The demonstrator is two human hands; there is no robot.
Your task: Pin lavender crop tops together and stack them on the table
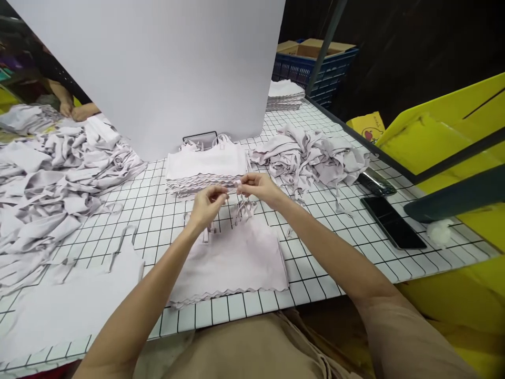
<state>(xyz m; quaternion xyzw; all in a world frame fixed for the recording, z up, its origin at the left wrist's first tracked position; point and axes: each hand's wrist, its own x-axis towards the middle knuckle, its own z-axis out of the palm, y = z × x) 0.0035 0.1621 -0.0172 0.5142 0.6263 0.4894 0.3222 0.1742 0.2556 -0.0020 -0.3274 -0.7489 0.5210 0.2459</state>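
Observation:
Pale pinkish-white camisole tops [232, 263] with wavy hems lie in a flat stack in front of me, their thin straps gathered at the far end. Above those straps my left hand [209, 206] is closed in a pinch; whatever it holds is too small to make out. My right hand [258, 188] is pinched on a small whitish strap end [237, 183], close to the left fingertips. Just beyond both hands sits a thicker, neat pile of the same tops [207, 166].
Loose pale fabric heaps lie left [51, 173] and right [311, 155] on the grid-patterned table [315, 284]. Another top [74, 300] is spread at left. A phone [392, 223] lies near the right edge. A white panel [177, 68] stands behind; another person's hands [74, 110] show far left.

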